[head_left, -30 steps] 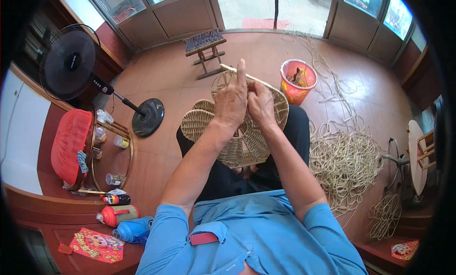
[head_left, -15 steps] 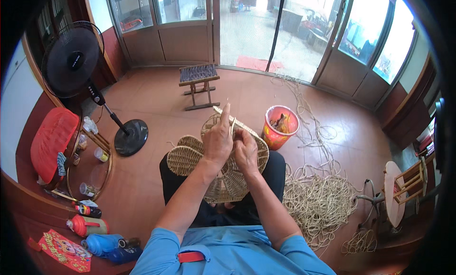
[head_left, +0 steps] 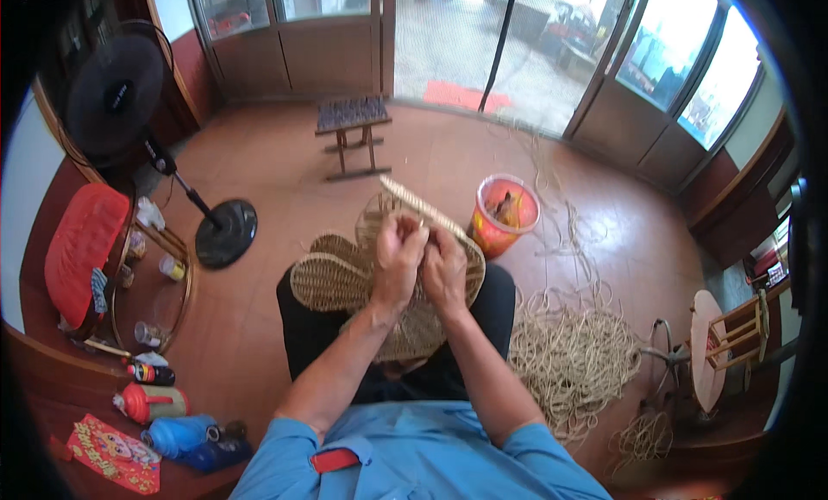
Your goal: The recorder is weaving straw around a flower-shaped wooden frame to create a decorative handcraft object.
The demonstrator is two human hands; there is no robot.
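Note:
On my lap lies a woven straw piece (head_left: pixel 328 283) with rounded, petal-like lobes, tan in colour. A thick braided rim (head_left: pixel 431 213) runs slantwise along its far side. Above its middle, my left hand (head_left: pixel 398 263) is closed, thumb and fingers pinched on a short bit of pale straw cord (head_left: pixel 423 227). Close by on the right, my right hand (head_left: pixel 444 271) is closed at the same cord, just under the rim. Its fingertips are partly hidden, and so is the part of the weave under both hands.
A heap of loose straw cord (head_left: pixel 573 358) lies on the floor at right, trailing toward the door. Beyond my right knee stands a red bucket (head_left: pixel 486 234). A low stool (head_left: pixel 352 116) is ahead; a standing fan (head_left: pixel 226 232), a thermos (head_left: pixel 151 402) and bottles are at left.
My left hand's raised index finger has curled down, and the hand has turned and closed beside the right one. The cord loop between the hands has shrunk from sight. The view has shifted slightly.

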